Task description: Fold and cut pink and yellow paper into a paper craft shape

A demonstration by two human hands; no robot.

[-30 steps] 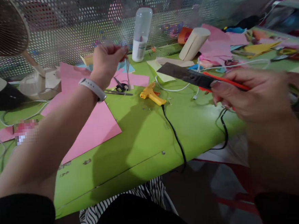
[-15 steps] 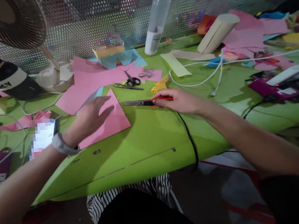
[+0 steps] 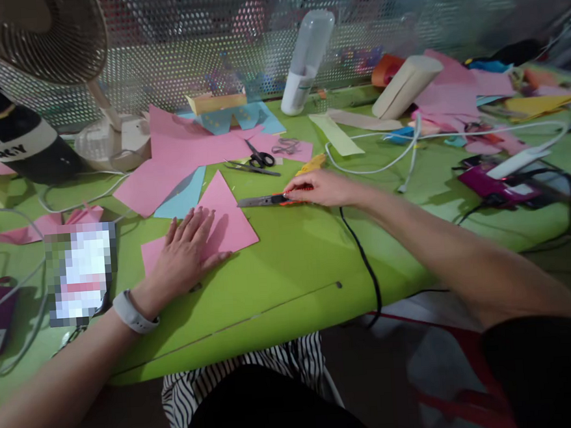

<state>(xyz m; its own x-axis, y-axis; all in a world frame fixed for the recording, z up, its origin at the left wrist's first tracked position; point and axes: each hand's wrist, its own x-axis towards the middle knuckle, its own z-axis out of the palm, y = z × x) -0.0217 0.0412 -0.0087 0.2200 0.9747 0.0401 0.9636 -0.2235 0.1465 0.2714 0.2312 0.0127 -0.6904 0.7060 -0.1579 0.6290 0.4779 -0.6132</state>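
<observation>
Two bare hands work over the green table (image 3: 289,266), each doing something different. The left hand (image 3: 183,250) lies palm down on the near pink paper (image 3: 235,227), its fingers extended and slightly parted, the thumb set apart toward the right; it grips nothing. Spread like this, it probably keeps the sheet from sliding. The paper is left of centre, with one pointed corner toward the far side and another toward the right.

The right hand (image 3: 330,186) has its fingers closed around the red-and-black handle of a utility knife (image 3: 258,201). The blade points left and lies low, its tip at the paper's right edge; whether they touch, I cannot tell. The low hold seems to suit sliding the blade along the tabletop, with the tip directed away from the holding arm.

Just beyond the knife are black-handled scissors (image 3: 261,158) and, partly hidden by the right hand, a yellow glue gun (image 3: 311,164), perhaps placed there for easy reach. A light-blue paper (image 3: 186,191) lies at the pink sheet's far left side.
</observation>
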